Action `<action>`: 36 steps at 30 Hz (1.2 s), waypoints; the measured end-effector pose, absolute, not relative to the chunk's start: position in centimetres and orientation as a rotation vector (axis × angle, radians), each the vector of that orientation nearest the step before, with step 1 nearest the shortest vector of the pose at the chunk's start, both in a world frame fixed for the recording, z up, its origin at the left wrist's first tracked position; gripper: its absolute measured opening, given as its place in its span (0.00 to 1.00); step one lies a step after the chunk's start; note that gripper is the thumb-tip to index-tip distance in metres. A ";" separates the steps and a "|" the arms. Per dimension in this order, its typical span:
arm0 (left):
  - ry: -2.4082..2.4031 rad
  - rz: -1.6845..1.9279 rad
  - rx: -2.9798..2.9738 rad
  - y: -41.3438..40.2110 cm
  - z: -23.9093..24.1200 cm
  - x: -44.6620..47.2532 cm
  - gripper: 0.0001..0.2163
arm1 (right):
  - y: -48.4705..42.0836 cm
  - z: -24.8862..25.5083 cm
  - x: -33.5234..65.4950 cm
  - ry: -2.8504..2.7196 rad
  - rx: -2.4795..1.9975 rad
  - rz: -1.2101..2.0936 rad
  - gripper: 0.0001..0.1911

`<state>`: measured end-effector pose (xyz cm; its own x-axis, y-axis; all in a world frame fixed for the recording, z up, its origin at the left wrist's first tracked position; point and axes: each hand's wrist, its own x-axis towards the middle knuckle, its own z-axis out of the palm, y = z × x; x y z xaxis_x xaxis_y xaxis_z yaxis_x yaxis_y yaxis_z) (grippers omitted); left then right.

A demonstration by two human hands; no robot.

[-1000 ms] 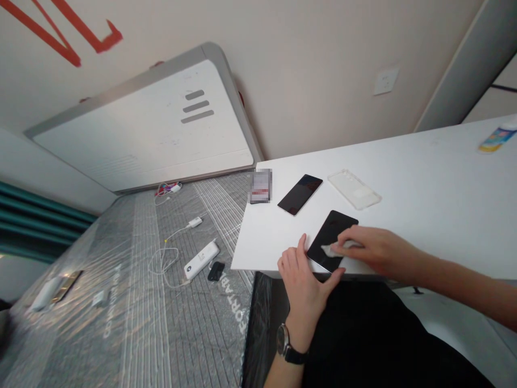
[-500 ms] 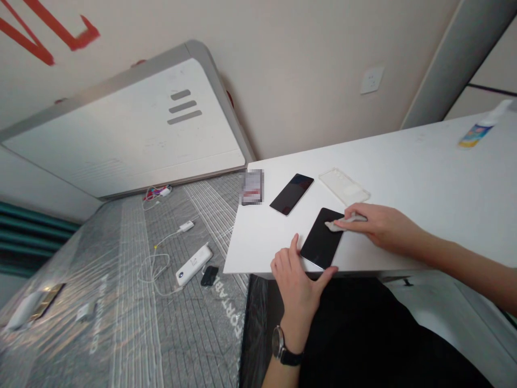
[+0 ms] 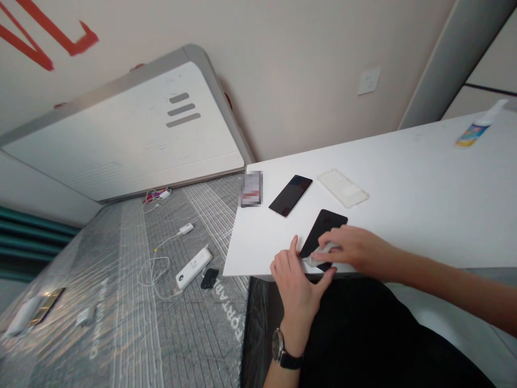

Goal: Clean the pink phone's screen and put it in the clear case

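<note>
A black phone (image 3: 328,222) lies screen up near the front edge of the white table (image 3: 407,215). My left hand (image 3: 298,285) steadies its near end, fingers along the left side and thumb at the near right corner. Between the pinched fingers of my right hand (image 3: 353,247) is a pale cloth (image 3: 313,260), pressed on the near part of the screen. That hand and the cloth hide much of the phone's lower half. Beyond it lie a second dark phone (image 3: 291,195) and a clear phone case (image 3: 343,187).
A spray bottle (image 3: 479,128) stands at the table's far right. A blurred-out item (image 3: 251,188) is at the left corner. To the left, a plastic-covered mattress holds a white power bank (image 3: 194,267), a small black device (image 3: 209,278) and a white cable (image 3: 167,258).
My right hand has moved the cloth down the screen, from the phone's upper right part to its near end by my left hand. My left hand stays in place.
</note>
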<state>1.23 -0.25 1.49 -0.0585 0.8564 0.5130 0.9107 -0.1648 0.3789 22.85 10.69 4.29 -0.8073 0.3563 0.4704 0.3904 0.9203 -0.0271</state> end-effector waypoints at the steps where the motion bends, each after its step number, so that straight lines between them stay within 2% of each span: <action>1: -1.976 -1.030 -2.093 -0.2 1.5 1.2 0.46 | 10.9 4.4 22.7 -2.587 -0.577 -0.109 0.27; 4: -1.980 -1.019 -2.080 -0.2 1.5 1.3 0.46 | 11.1 4.5 22.2 -2.568 -0.654 -0.135 0.27; 8: -1.968 -1.029 -2.083 -0.2 1.4 1.2 0.47 | 11.1 4.4 21.7 -2.652 -0.546 -0.105 0.30; 15: -2.021 -0.959 -2.073 -0.4 1.4 1.4 0.43 | 13.8 3.6 23.2 -2.542 -0.804 -0.151 0.34; 18: -2.001 -0.989 -2.080 -0.5 1.6 1.4 0.36 | 13.2 2.9 23.3 -2.509 -0.855 -0.164 0.32; 21: -2.016 -1.037 -2.115 -0.5 1.9 1.3 0.33 | 12.5 2.5 23.1 -2.468 -0.920 -0.189 0.29; 36: -2.035 -1.339 -2.181 -1.5 0.9 1.8 0.30 | 11.3 4.5 21.4 -2.307 -1.049 -0.161 0.24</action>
<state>1.78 -1.49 0.92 -0.1057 0.8791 0.4648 0.7746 -0.2203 0.5929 21.44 11.26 4.53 -0.5127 0.6485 0.5627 0.7204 0.6815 -0.1290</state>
